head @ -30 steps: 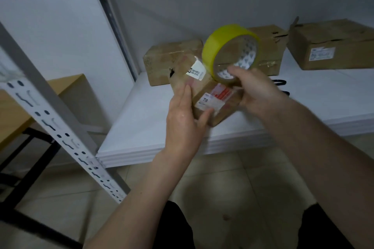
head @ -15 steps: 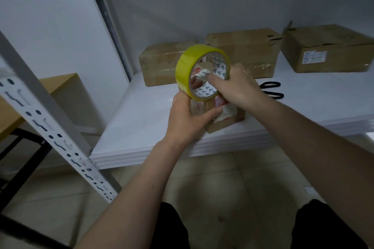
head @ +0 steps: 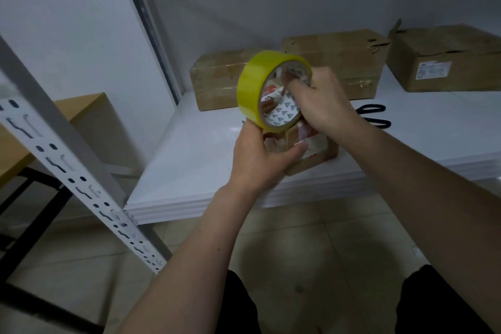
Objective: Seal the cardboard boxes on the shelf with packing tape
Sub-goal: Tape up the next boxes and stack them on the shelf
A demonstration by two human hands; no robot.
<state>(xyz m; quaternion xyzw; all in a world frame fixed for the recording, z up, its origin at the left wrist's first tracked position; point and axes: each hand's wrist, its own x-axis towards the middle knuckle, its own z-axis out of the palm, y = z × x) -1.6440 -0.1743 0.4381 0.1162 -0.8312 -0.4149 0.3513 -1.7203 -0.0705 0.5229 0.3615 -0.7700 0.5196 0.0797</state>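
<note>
— Two hands are seen at the shelf's (head: 206, 160) front edge. What is held?

— A small cardboard box (head: 311, 156) is gripped from below by the left hand (head: 257, 160), thumb curled across its labelled face. A yellow tape roll (head: 260, 89) is held on edge above it by the right hand (head: 322, 106), fingers hooked through the core.

— Which way is the roll turned?

— Its open core is turned toward the camera and right; white printed lining is shown inside.

— Elsewhere?

— Three larger boxes (head: 339, 59) are lined along the back; black scissors (head: 375, 115) are laid nearby.
</note>
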